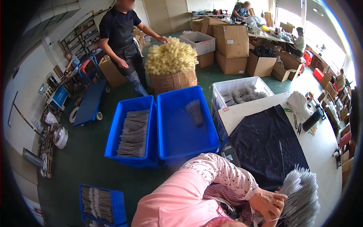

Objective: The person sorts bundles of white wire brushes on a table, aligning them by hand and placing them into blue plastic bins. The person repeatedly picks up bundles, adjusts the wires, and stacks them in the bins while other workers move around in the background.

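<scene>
At the lower right, my left hand (266,204), below a pink and floral sleeve, has its fingers closed round the end of a small bundle of thin light-grey strands (290,184). A larger sheaf of the same grey strands (304,204) lies against it, on the near part of the table. My right hand is mostly hidden beneath the left one at the lower edge, so its fingers cannot be made out. Beyond the sheaf, a dark cloth (264,138) with small bits scattered on it covers part of the white table (317,151).
Ahead stand two blue bins (130,160) (177,155) and a white crate (242,82), all holding grey strands. A co-worker (121,41) touches yellowish bundles (172,56) on a carton. Pliers (299,128) and a black cylinder (312,119) lie on the table. A blue trolley (90,102) stands left.
</scene>
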`<action>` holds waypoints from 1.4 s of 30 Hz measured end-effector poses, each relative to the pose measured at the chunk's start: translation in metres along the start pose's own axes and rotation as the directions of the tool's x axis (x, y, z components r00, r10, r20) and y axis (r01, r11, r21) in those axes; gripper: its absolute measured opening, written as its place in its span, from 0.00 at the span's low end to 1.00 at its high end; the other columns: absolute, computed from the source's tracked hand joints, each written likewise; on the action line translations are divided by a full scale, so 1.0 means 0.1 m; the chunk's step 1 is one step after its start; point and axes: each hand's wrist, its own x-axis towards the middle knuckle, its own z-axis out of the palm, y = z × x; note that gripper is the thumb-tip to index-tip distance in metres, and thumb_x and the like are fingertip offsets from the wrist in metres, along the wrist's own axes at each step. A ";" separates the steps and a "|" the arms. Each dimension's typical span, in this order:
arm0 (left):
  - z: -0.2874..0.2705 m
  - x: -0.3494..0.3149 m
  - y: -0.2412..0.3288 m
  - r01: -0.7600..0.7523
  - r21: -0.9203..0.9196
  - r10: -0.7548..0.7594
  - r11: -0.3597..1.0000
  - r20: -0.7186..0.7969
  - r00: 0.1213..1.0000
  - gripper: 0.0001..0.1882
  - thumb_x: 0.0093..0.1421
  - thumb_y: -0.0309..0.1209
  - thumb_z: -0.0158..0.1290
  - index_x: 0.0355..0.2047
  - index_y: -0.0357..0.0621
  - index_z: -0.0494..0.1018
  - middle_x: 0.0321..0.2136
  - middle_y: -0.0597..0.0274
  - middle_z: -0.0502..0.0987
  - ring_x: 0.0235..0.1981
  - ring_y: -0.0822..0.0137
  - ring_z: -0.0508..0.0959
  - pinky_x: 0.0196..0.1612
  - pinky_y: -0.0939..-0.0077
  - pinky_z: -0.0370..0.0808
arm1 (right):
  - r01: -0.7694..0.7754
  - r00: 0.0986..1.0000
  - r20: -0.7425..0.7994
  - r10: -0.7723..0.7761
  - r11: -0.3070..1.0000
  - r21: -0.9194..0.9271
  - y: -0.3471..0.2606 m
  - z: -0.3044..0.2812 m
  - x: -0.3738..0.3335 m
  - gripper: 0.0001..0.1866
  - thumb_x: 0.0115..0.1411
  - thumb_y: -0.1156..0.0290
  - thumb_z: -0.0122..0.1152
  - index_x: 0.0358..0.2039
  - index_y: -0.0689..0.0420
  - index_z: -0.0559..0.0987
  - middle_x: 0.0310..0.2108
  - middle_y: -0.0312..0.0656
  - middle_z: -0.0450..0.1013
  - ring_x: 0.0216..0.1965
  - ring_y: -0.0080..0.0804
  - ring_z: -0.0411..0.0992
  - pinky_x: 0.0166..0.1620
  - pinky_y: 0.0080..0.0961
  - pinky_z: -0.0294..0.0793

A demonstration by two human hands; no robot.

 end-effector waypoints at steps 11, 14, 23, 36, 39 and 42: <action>0.01 -0.48 0.30 0.329 -0.851 -0.809 -0.409 0.505 0.302 0.49 0.43 0.34 0.63 0.63 0.48 0.48 0.54 0.56 0.59 0.54 0.60 0.64 0.55 0.60 0.65 | 0.216 0.964 0.139 -0.225 0.973 0.075 0.11 0.48 -0.10 0.34 0.52 0.77 0.62 0.58 0.57 0.59 0.33 0.39 0.67 0.28 0.24 0.66 0.31 0.20 0.71; 0.00 -0.41 0.41 0.259 -0.835 -0.755 -0.486 0.550 0.357 0.48 0.40 0.27 0.63 0.61 0.46 0.51 0.51 0.56 0.62 0.49 0.63 0.69 0.44 0.68 0.74 | 0.322 0.933 0.176 -0.315 0.947 -0.014 0.18 0.61 -0.05 0.32 0.50 0.77 0.63 0.55 0.58 0.62 0.31 0.39 0.67 0.27 0.24 0.66 0.30 0.20 0.72; 0.34 -0.48 0.60 0.354 -0.859 -0.871 -0.369 0.453 0.193 0.20 0.42 0.18 0.53 0.39 0.40 0.68 0.23 0.66 0.72 0.30 0.71 0.75 0.28 0.78 0.73 | 0.399 0.876 0.350 -0.331 0.906 -0.143 0.22 0.42 -0.05 0.37 0.45 0.73 0.70 0.55 0.60 0.62 0.32 0.44 0.70 0.29 0.32 0.72 0.33 0.26 0.75; -0.14 -0.38 0.68 0.277 -0.865 -0.871 -0.417 0.468 0.151 0.19 0.45 0.24 0.60 0.39 0.38 0.68 0.27 0.66 0.73 0.27 0.75 0.74 0.30 0.80 0.73 | 0.399 0.886 0.363 -0.290 0.875 -0.273 0.25 0.51 0.00 0.33 0.52 0.65 0.64 0.54 0.67 0.63 0.40 0.53 0.73 0.36 0.45 0.76 0.45 0.43 0.75; -0.09 -0.50 0.68 0.415 -0.831 -0.875 -0.371 0.463 0.144 0.22 0.46 0.21 0.56 0.43 0.36 0.67 0.30 0.64 0.74 0.31 0.73 0.75 0.33 0.77 0.73 | 0.397 0.867 0.443 -0.229 0.855 -0.334 0.25 0.54 0.02 0.36 0.53 0.60 0.65 0.56 0.66 0.61 0.42 0.54 0.72 0.38 0.44 0.75 0.48 0.44 0.72; 0.12 -0.60 0.73 0.497 -0.846 -0.945 -0.193 0.297 0.138 0.24 0.46 0.19 0.54 0.46 0.36 0.67 0.30 0.62 0.75 0.33 0.71 0.76 0.36 0.74 0.74 | 0.400 0.846 0.491 -0.209 0.858 -0.324 0.28 0.49 0.05 0.40 0.52 0.58 0.66 0.58 0.66 0.59 0.44 0.53 0.71 0.39 0.45 0.75 0.50 0.43 0.71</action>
